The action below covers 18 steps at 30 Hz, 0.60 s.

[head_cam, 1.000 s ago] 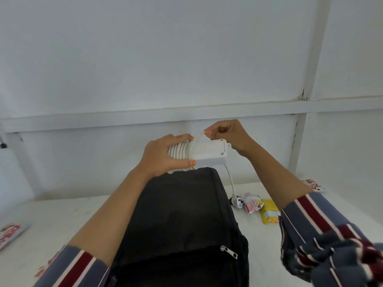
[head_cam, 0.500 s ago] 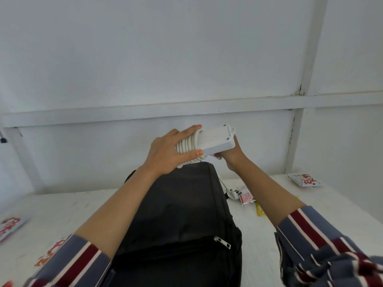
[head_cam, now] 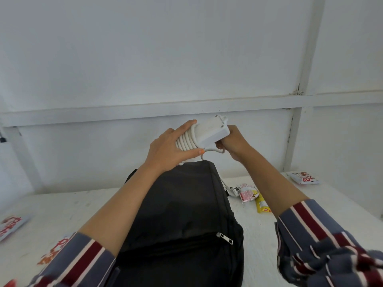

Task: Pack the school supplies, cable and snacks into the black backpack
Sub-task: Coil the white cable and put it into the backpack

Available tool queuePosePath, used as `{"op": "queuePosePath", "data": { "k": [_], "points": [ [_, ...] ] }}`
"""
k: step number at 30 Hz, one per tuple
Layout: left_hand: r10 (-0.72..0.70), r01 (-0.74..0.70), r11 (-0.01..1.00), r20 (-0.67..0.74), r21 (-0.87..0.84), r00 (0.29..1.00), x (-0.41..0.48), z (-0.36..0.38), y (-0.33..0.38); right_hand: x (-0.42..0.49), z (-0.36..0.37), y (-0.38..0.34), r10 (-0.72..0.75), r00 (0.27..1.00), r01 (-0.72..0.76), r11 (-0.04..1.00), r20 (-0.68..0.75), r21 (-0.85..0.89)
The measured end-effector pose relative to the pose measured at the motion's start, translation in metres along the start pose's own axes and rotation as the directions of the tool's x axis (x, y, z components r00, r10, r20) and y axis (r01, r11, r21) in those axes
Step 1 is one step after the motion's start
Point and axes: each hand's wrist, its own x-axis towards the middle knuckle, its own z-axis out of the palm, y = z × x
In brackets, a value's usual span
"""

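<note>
We see the left hand (head_cam: 167,150) wrapped around the white round cable (head_cam: 185,141) coiled on a white plastic socket block (head_cam: 210,132). The right hand (head_cam: 235,142) curls beneath the block, pinching a cable loop. The black fabric backpack (head_cam: 182,204) lies directly below both hands.

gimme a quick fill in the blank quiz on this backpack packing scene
The cable coiled under the left hand is ____ in colour. The right hand helps hold it above the backpack, which is ____ in colour. The yellow snack packet lies on the table to the backpack's ____.
Missing words: white, black, right.
</note>
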Motion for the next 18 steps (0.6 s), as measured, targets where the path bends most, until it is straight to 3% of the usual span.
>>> {"op": "queuePosePath", "data": {
  "k": [4, 7, 10, 13, 18],
  "points": [
    [-0.023, 0.021, 0.997, -0.034, -0.07, 0.999, -0.004, 0.0, -0.006, -0.004, -0.001, -0.001, -0.025, 0.977, 0.021, 1.0, 0.21, 0.02],
    [-0.016, 0.004, 0.987, -0.077, -0.161, 0.997, -0.001, -0.001, -0.005, -0.007, 0.007, 0.004, -0.035, 0.96, 0.021, 0.998, 0.278, 0.053],
    [-0.006, -0.016, 0.979, -0.107, -0.202, 0.994, 0.003, -0.008, -0.002, -0.009, 0.01, 0.014, -0.108, 0.97, 0.113, 0.994, 0.216, -0.008],
    [-0.029, -0.021, 0.959, -0.17, -0.282, 0.985, 0.007, -0.02, 0.0, -0.008, 0.007, 0.021, -0.141, 0.98, 0.134, 0.989, 0.14, 0.059],
    [-0.061, -0.022, 0.948, -0.25, -0.318, 0.966, 0.013, -0.034, 0.003, 0.002, 0.002, 0.014, -0.21, 0.971, 0.219, 0.973, 0.114, -0.076]
  ]
}}
